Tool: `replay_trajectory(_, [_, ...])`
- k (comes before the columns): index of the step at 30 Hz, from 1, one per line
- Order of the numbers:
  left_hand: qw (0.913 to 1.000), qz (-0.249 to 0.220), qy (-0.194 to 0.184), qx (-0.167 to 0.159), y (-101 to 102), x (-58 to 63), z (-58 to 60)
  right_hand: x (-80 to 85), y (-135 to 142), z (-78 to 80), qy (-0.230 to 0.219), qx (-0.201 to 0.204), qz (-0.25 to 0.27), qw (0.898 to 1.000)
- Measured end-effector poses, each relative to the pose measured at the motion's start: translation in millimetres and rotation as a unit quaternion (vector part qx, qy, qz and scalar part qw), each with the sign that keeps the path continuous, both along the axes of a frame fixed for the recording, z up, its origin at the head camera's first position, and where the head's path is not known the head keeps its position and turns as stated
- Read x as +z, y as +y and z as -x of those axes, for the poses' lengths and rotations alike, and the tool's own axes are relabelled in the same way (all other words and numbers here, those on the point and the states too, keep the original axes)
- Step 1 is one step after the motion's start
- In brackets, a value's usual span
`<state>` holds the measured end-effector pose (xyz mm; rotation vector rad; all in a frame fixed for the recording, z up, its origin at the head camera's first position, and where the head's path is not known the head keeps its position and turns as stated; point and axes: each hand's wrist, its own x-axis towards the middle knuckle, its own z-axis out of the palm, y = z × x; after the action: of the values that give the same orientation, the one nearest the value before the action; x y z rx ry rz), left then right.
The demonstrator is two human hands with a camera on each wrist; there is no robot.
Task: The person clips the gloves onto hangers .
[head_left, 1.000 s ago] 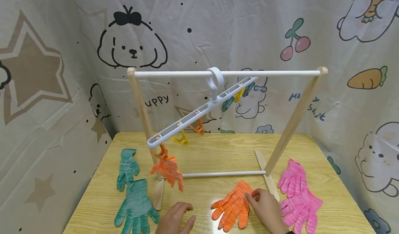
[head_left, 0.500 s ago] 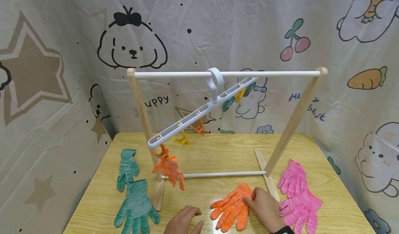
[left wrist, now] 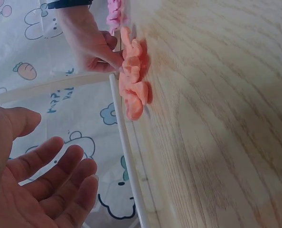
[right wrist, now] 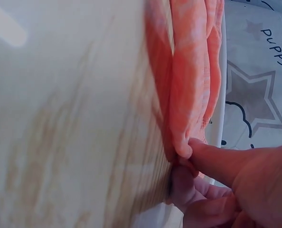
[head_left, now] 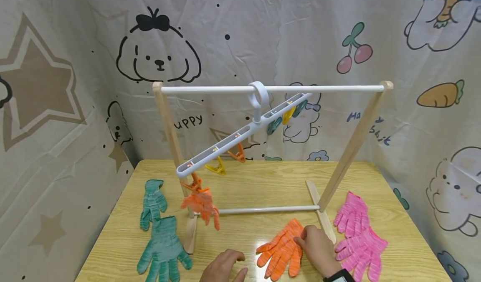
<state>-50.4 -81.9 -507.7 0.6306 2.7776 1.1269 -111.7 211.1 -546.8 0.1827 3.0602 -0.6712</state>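
An orange knitted glove [head_left: 279, 250] lies on the table with its fingers spread toward the front. At its right edge, near the cuff, my right hand [head_left: 319, 248] pinches the fabric between thumb and fingers; the right wrist view shows this grip on the glove [right wrist: 191, 85] close up. My left hand [head_left: 224, 266] hovers to the left of the glove, holding nothing, its fingers loosely bent in the left wrist view. Another orange glove [head_left: 203, 204] hangs from an orange clip [head_left: 194, 184] at the near end of a grey clip hanger [head_left: 225, 142].
The hanger hooks over the white top bar [head_left: 319, 88] of a wooden-legged rack [head_left: 347, 152]. Yellow [head_left: 217, 167], orange and green clips hang along it. Two green gloves [head_left: 164, 244] lie at left, two pink gloves [head_left: 360, 248] at right. A patterned curtain surrounds the table.
My left hand has moved right, toward the orange glove on the table. My right hand has shifted slightly at the glove's edge, keeping its pinch. The hanging glove sways a little.
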Motion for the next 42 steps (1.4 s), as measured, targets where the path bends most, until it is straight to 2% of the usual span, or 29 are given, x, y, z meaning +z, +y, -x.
replay_trajectory(5, [1.0, -0.005, -0.007, -0.004, 0, -0.6, 0.8, -5.5, -2, 0.7, 0.012, 0.016, 0.013, 1.0])
replay_trajectory(11, [0.9999, -0.005, -0.009, 0.0, 0, -2.0, 0.9, -14.8, -6, -1.5, 0.057, 0.049, 0.032, 0.997])
replay_trajectory(19, [0.9998, -0.006, -0.02, 0.004, -1, -0.6, 1.9, -15.5, -11, -0.7, 0.102, 0.046, 0.042, 0.993])
replay_trajectory(26, [0.9998, -0.008, -0.016, 0.01, 0, 0.1, 2.4, -3.6, -15, -0.3, 0.144, 0.034, 0.049, 0.988])
replay_trajectory(30, [0.9999, -0.007, 0.001, 0.014, 1, 0.1, 2.0, 4.7, -18, -1.5, 0.166, 0.022, 0.058, 0.984])
replay_trajectory(33, [0.9997, -0.004, 0.018, 0.018, 2, 0.8, 1.7, 11.8, -20, -2.3, 0.169, 0.018, 0.077, 0.982])
replay_trajectory(39, [0.9995, -0.004, 0.027, 0.018, 3, 3.1, 2.6, 24.6, -23, -3.8, 0.151, 0.009, 0.113, 0.982])
replay_trajectory(42, [0.9991, -0.005, 0.039, 0.014, 3, 3.8, 4.2, 28.2, -24, -4.2, 0.161, 0.002, 0.12, 0.98])
